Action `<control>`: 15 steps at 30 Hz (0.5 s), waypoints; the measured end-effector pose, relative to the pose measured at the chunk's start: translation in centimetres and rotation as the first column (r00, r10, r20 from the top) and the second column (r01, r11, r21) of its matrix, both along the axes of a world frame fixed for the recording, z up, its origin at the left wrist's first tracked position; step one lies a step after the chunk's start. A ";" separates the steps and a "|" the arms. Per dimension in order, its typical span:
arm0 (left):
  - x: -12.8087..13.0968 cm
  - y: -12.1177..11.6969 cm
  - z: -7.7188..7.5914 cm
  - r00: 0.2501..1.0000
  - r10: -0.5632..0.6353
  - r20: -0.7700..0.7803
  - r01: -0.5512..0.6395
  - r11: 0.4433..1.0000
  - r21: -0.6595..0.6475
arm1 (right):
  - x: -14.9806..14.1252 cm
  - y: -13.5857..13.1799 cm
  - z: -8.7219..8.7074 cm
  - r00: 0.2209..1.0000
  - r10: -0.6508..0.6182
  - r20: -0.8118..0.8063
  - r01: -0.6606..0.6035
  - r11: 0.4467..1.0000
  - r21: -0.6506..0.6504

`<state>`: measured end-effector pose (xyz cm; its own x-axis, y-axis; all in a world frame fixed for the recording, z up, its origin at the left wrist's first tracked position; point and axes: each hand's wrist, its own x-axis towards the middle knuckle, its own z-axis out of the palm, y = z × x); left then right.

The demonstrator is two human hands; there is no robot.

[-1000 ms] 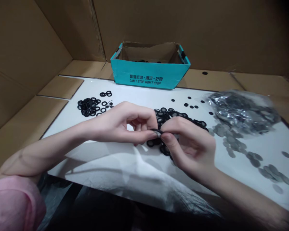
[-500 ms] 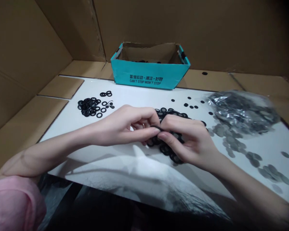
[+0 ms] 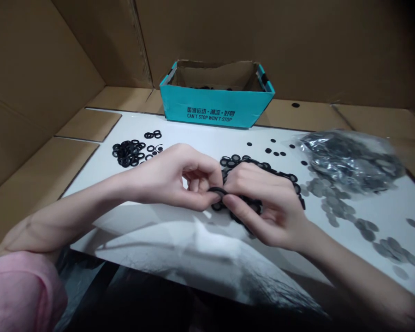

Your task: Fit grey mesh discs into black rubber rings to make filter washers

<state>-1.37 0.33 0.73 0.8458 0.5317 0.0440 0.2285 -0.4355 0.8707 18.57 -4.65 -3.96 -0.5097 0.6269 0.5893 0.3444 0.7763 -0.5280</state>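
Observation:
Between my two hands is a black rubber ring [image 3: 217, 190], tilted up off the table. My left hand [image 3: 185, 180] pinches its left side between thumb and curled fingers. On its other side, the thumb and forefinger of my right hand [image 3: 266, 203] close on the ring. Fingers hide part of it, so I cannot tell whether a disc sits inside. Beneath and behind my right hand spreads a heap of black rings with grey centres [image 3: 235, 157]. A pile of black rings with open centres [image 3: 127, 153] lies beyond my left forearm.
A turquoise open box [image 3: 216, 106] with black pieces inside stands at the back. At the right lies a clear plastic bag [image 3: 352, 159] of dark discs, with loose grey discs [image 3: 335, 203] before it. Small black discs [image 3: 275, 153] dot the white table [image 3: 152, 230]. Cardboard walls [image 3: 297, 46] enclose it.
My hands have come slightly lower with the ring, which now shows more of its face. My right hand has turned a little, and the left fingers are rounded more openly.

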 end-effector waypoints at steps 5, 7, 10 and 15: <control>0.2 -0.4 -0.2 0.999 0.021 0.029 -0.023 0.997 0.071 | 0.6 0.4 0.5 1.000 -0.001 0.025 0.001 1.000 0.012; 0.3 -0.6 -0.3 0.998 0.019 0.056 -0.019 1.000 0.002 | 0.6 0.2 0.6 0.999 0.001 -0.042 -0.002 1.000 -0.022; 0.3 -0.8 -0.2 0.997 0.025 0.073 -0.017 0.994 -0.107 | 0.2 -0.3 0.4 0.988 -0.030 -0.149 0.022 0.998 -0.058; 0.1 -0.3 0.1 0.999 -0.030 -0.018 0.026 0.979 -0.202 | -0.3 -0.4 0.1 0.986 -0.033 -0.166 0.025 0.998 -0.049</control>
